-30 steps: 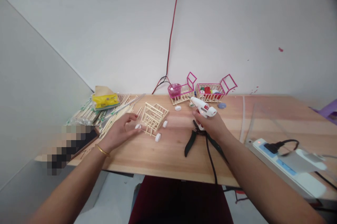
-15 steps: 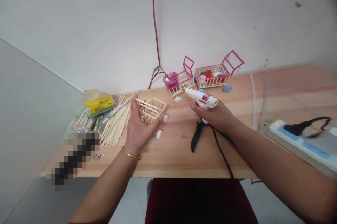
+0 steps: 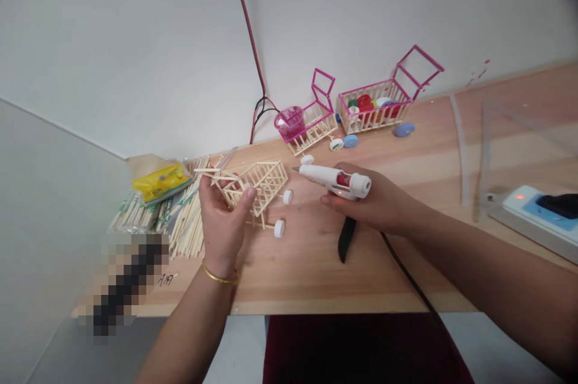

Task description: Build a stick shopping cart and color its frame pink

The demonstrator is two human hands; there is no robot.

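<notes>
My left hand (image 3: 226,215) is closed around a small cart of plain wooden sticks (image 3: 266,182), its thumb over the near side. The cart has a stick handle pointing left and white caps (image 3: 279,228) as wheels on its right. My right hand (image 3: 361,197) grips a white glue gun (image 3: 332,180) whose nozzle points left. A gap separates the nozzle from the cart. Beneath the right hand, a black handle (image 3: 347,239) of a tool shows on the table; the rest of it is hidden.
Two stick carts with magenta rims, a smaller cart (image 3: 311,131) and a larger cart (image 3: 374,107) holding bottle caps, stand by the wall. A magenta cup (image 3: 289,123) is beside them. Loose sticks (image 3: 192,230) and a yellow packet (image 3: 160,182) lie left; a power strip (image 3: 537,206) lies right.
The held cart has been turned, so its handle now shows at the left. The glue gun's nozzle has come lower and closer to the cart. The camera view has shifted and tilted slightly.
</notes>
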